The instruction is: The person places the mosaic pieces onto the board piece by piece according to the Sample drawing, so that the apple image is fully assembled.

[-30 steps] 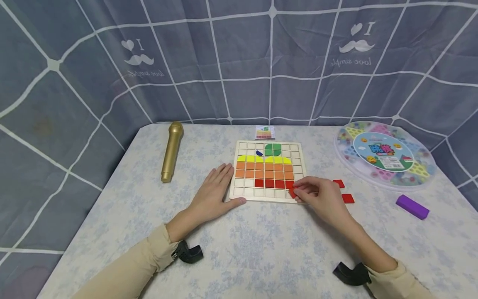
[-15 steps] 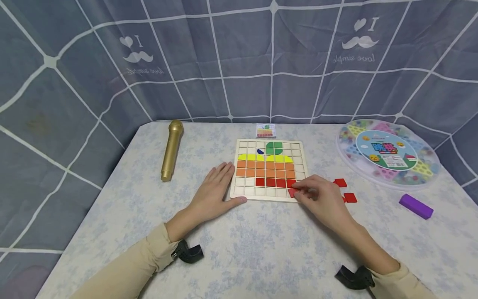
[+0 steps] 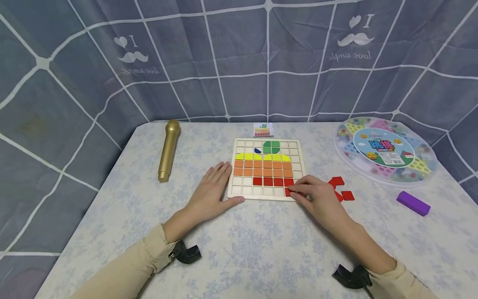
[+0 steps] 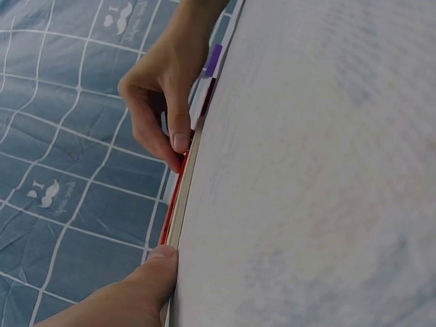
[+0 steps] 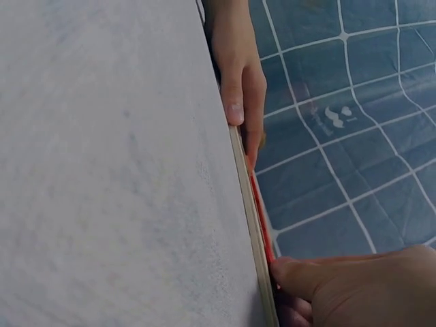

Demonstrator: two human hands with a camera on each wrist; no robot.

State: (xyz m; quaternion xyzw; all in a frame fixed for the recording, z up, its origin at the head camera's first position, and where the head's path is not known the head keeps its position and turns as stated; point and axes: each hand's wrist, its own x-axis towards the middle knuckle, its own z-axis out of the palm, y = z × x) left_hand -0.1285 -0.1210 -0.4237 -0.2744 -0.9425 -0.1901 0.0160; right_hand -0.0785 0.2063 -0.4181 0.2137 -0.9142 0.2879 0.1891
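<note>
A wooden grid board [image 3: 257, 190] lies on the table, bearing rows of yellow, orange and red pieces, with green pieces [image 3: 271, 147] and a dark blue piece [image 3: 257, 150] above them. My left hand [image 3: 210, 189] rests flat along the board's left side, its thumb at the front left corner. At the front right corner, my right hand [image 3: 323, 200] pinches a red square tile [image 3: 287, 192], which sits at the bottom row and is partly hidden by the fingertips. Several loose red tiles [image 3: 347, 195] lie just right of that hand.
Behind the board is a small picture card [image 3: 263, 129]. A gold microphone [image 3: 169, 151] lies at the left. On the right are a round clear case [image 3: 422, 176] with a printed label and a purple block [image 3: 413, 203]. A grey checked curtain [image 3: 246, 50] hangs behind the table.
The red tile in my right hand has gone from tilted to roughly in line with the bottom row's right part. My left hand stays in place. The head view shifts slightly.
</note>
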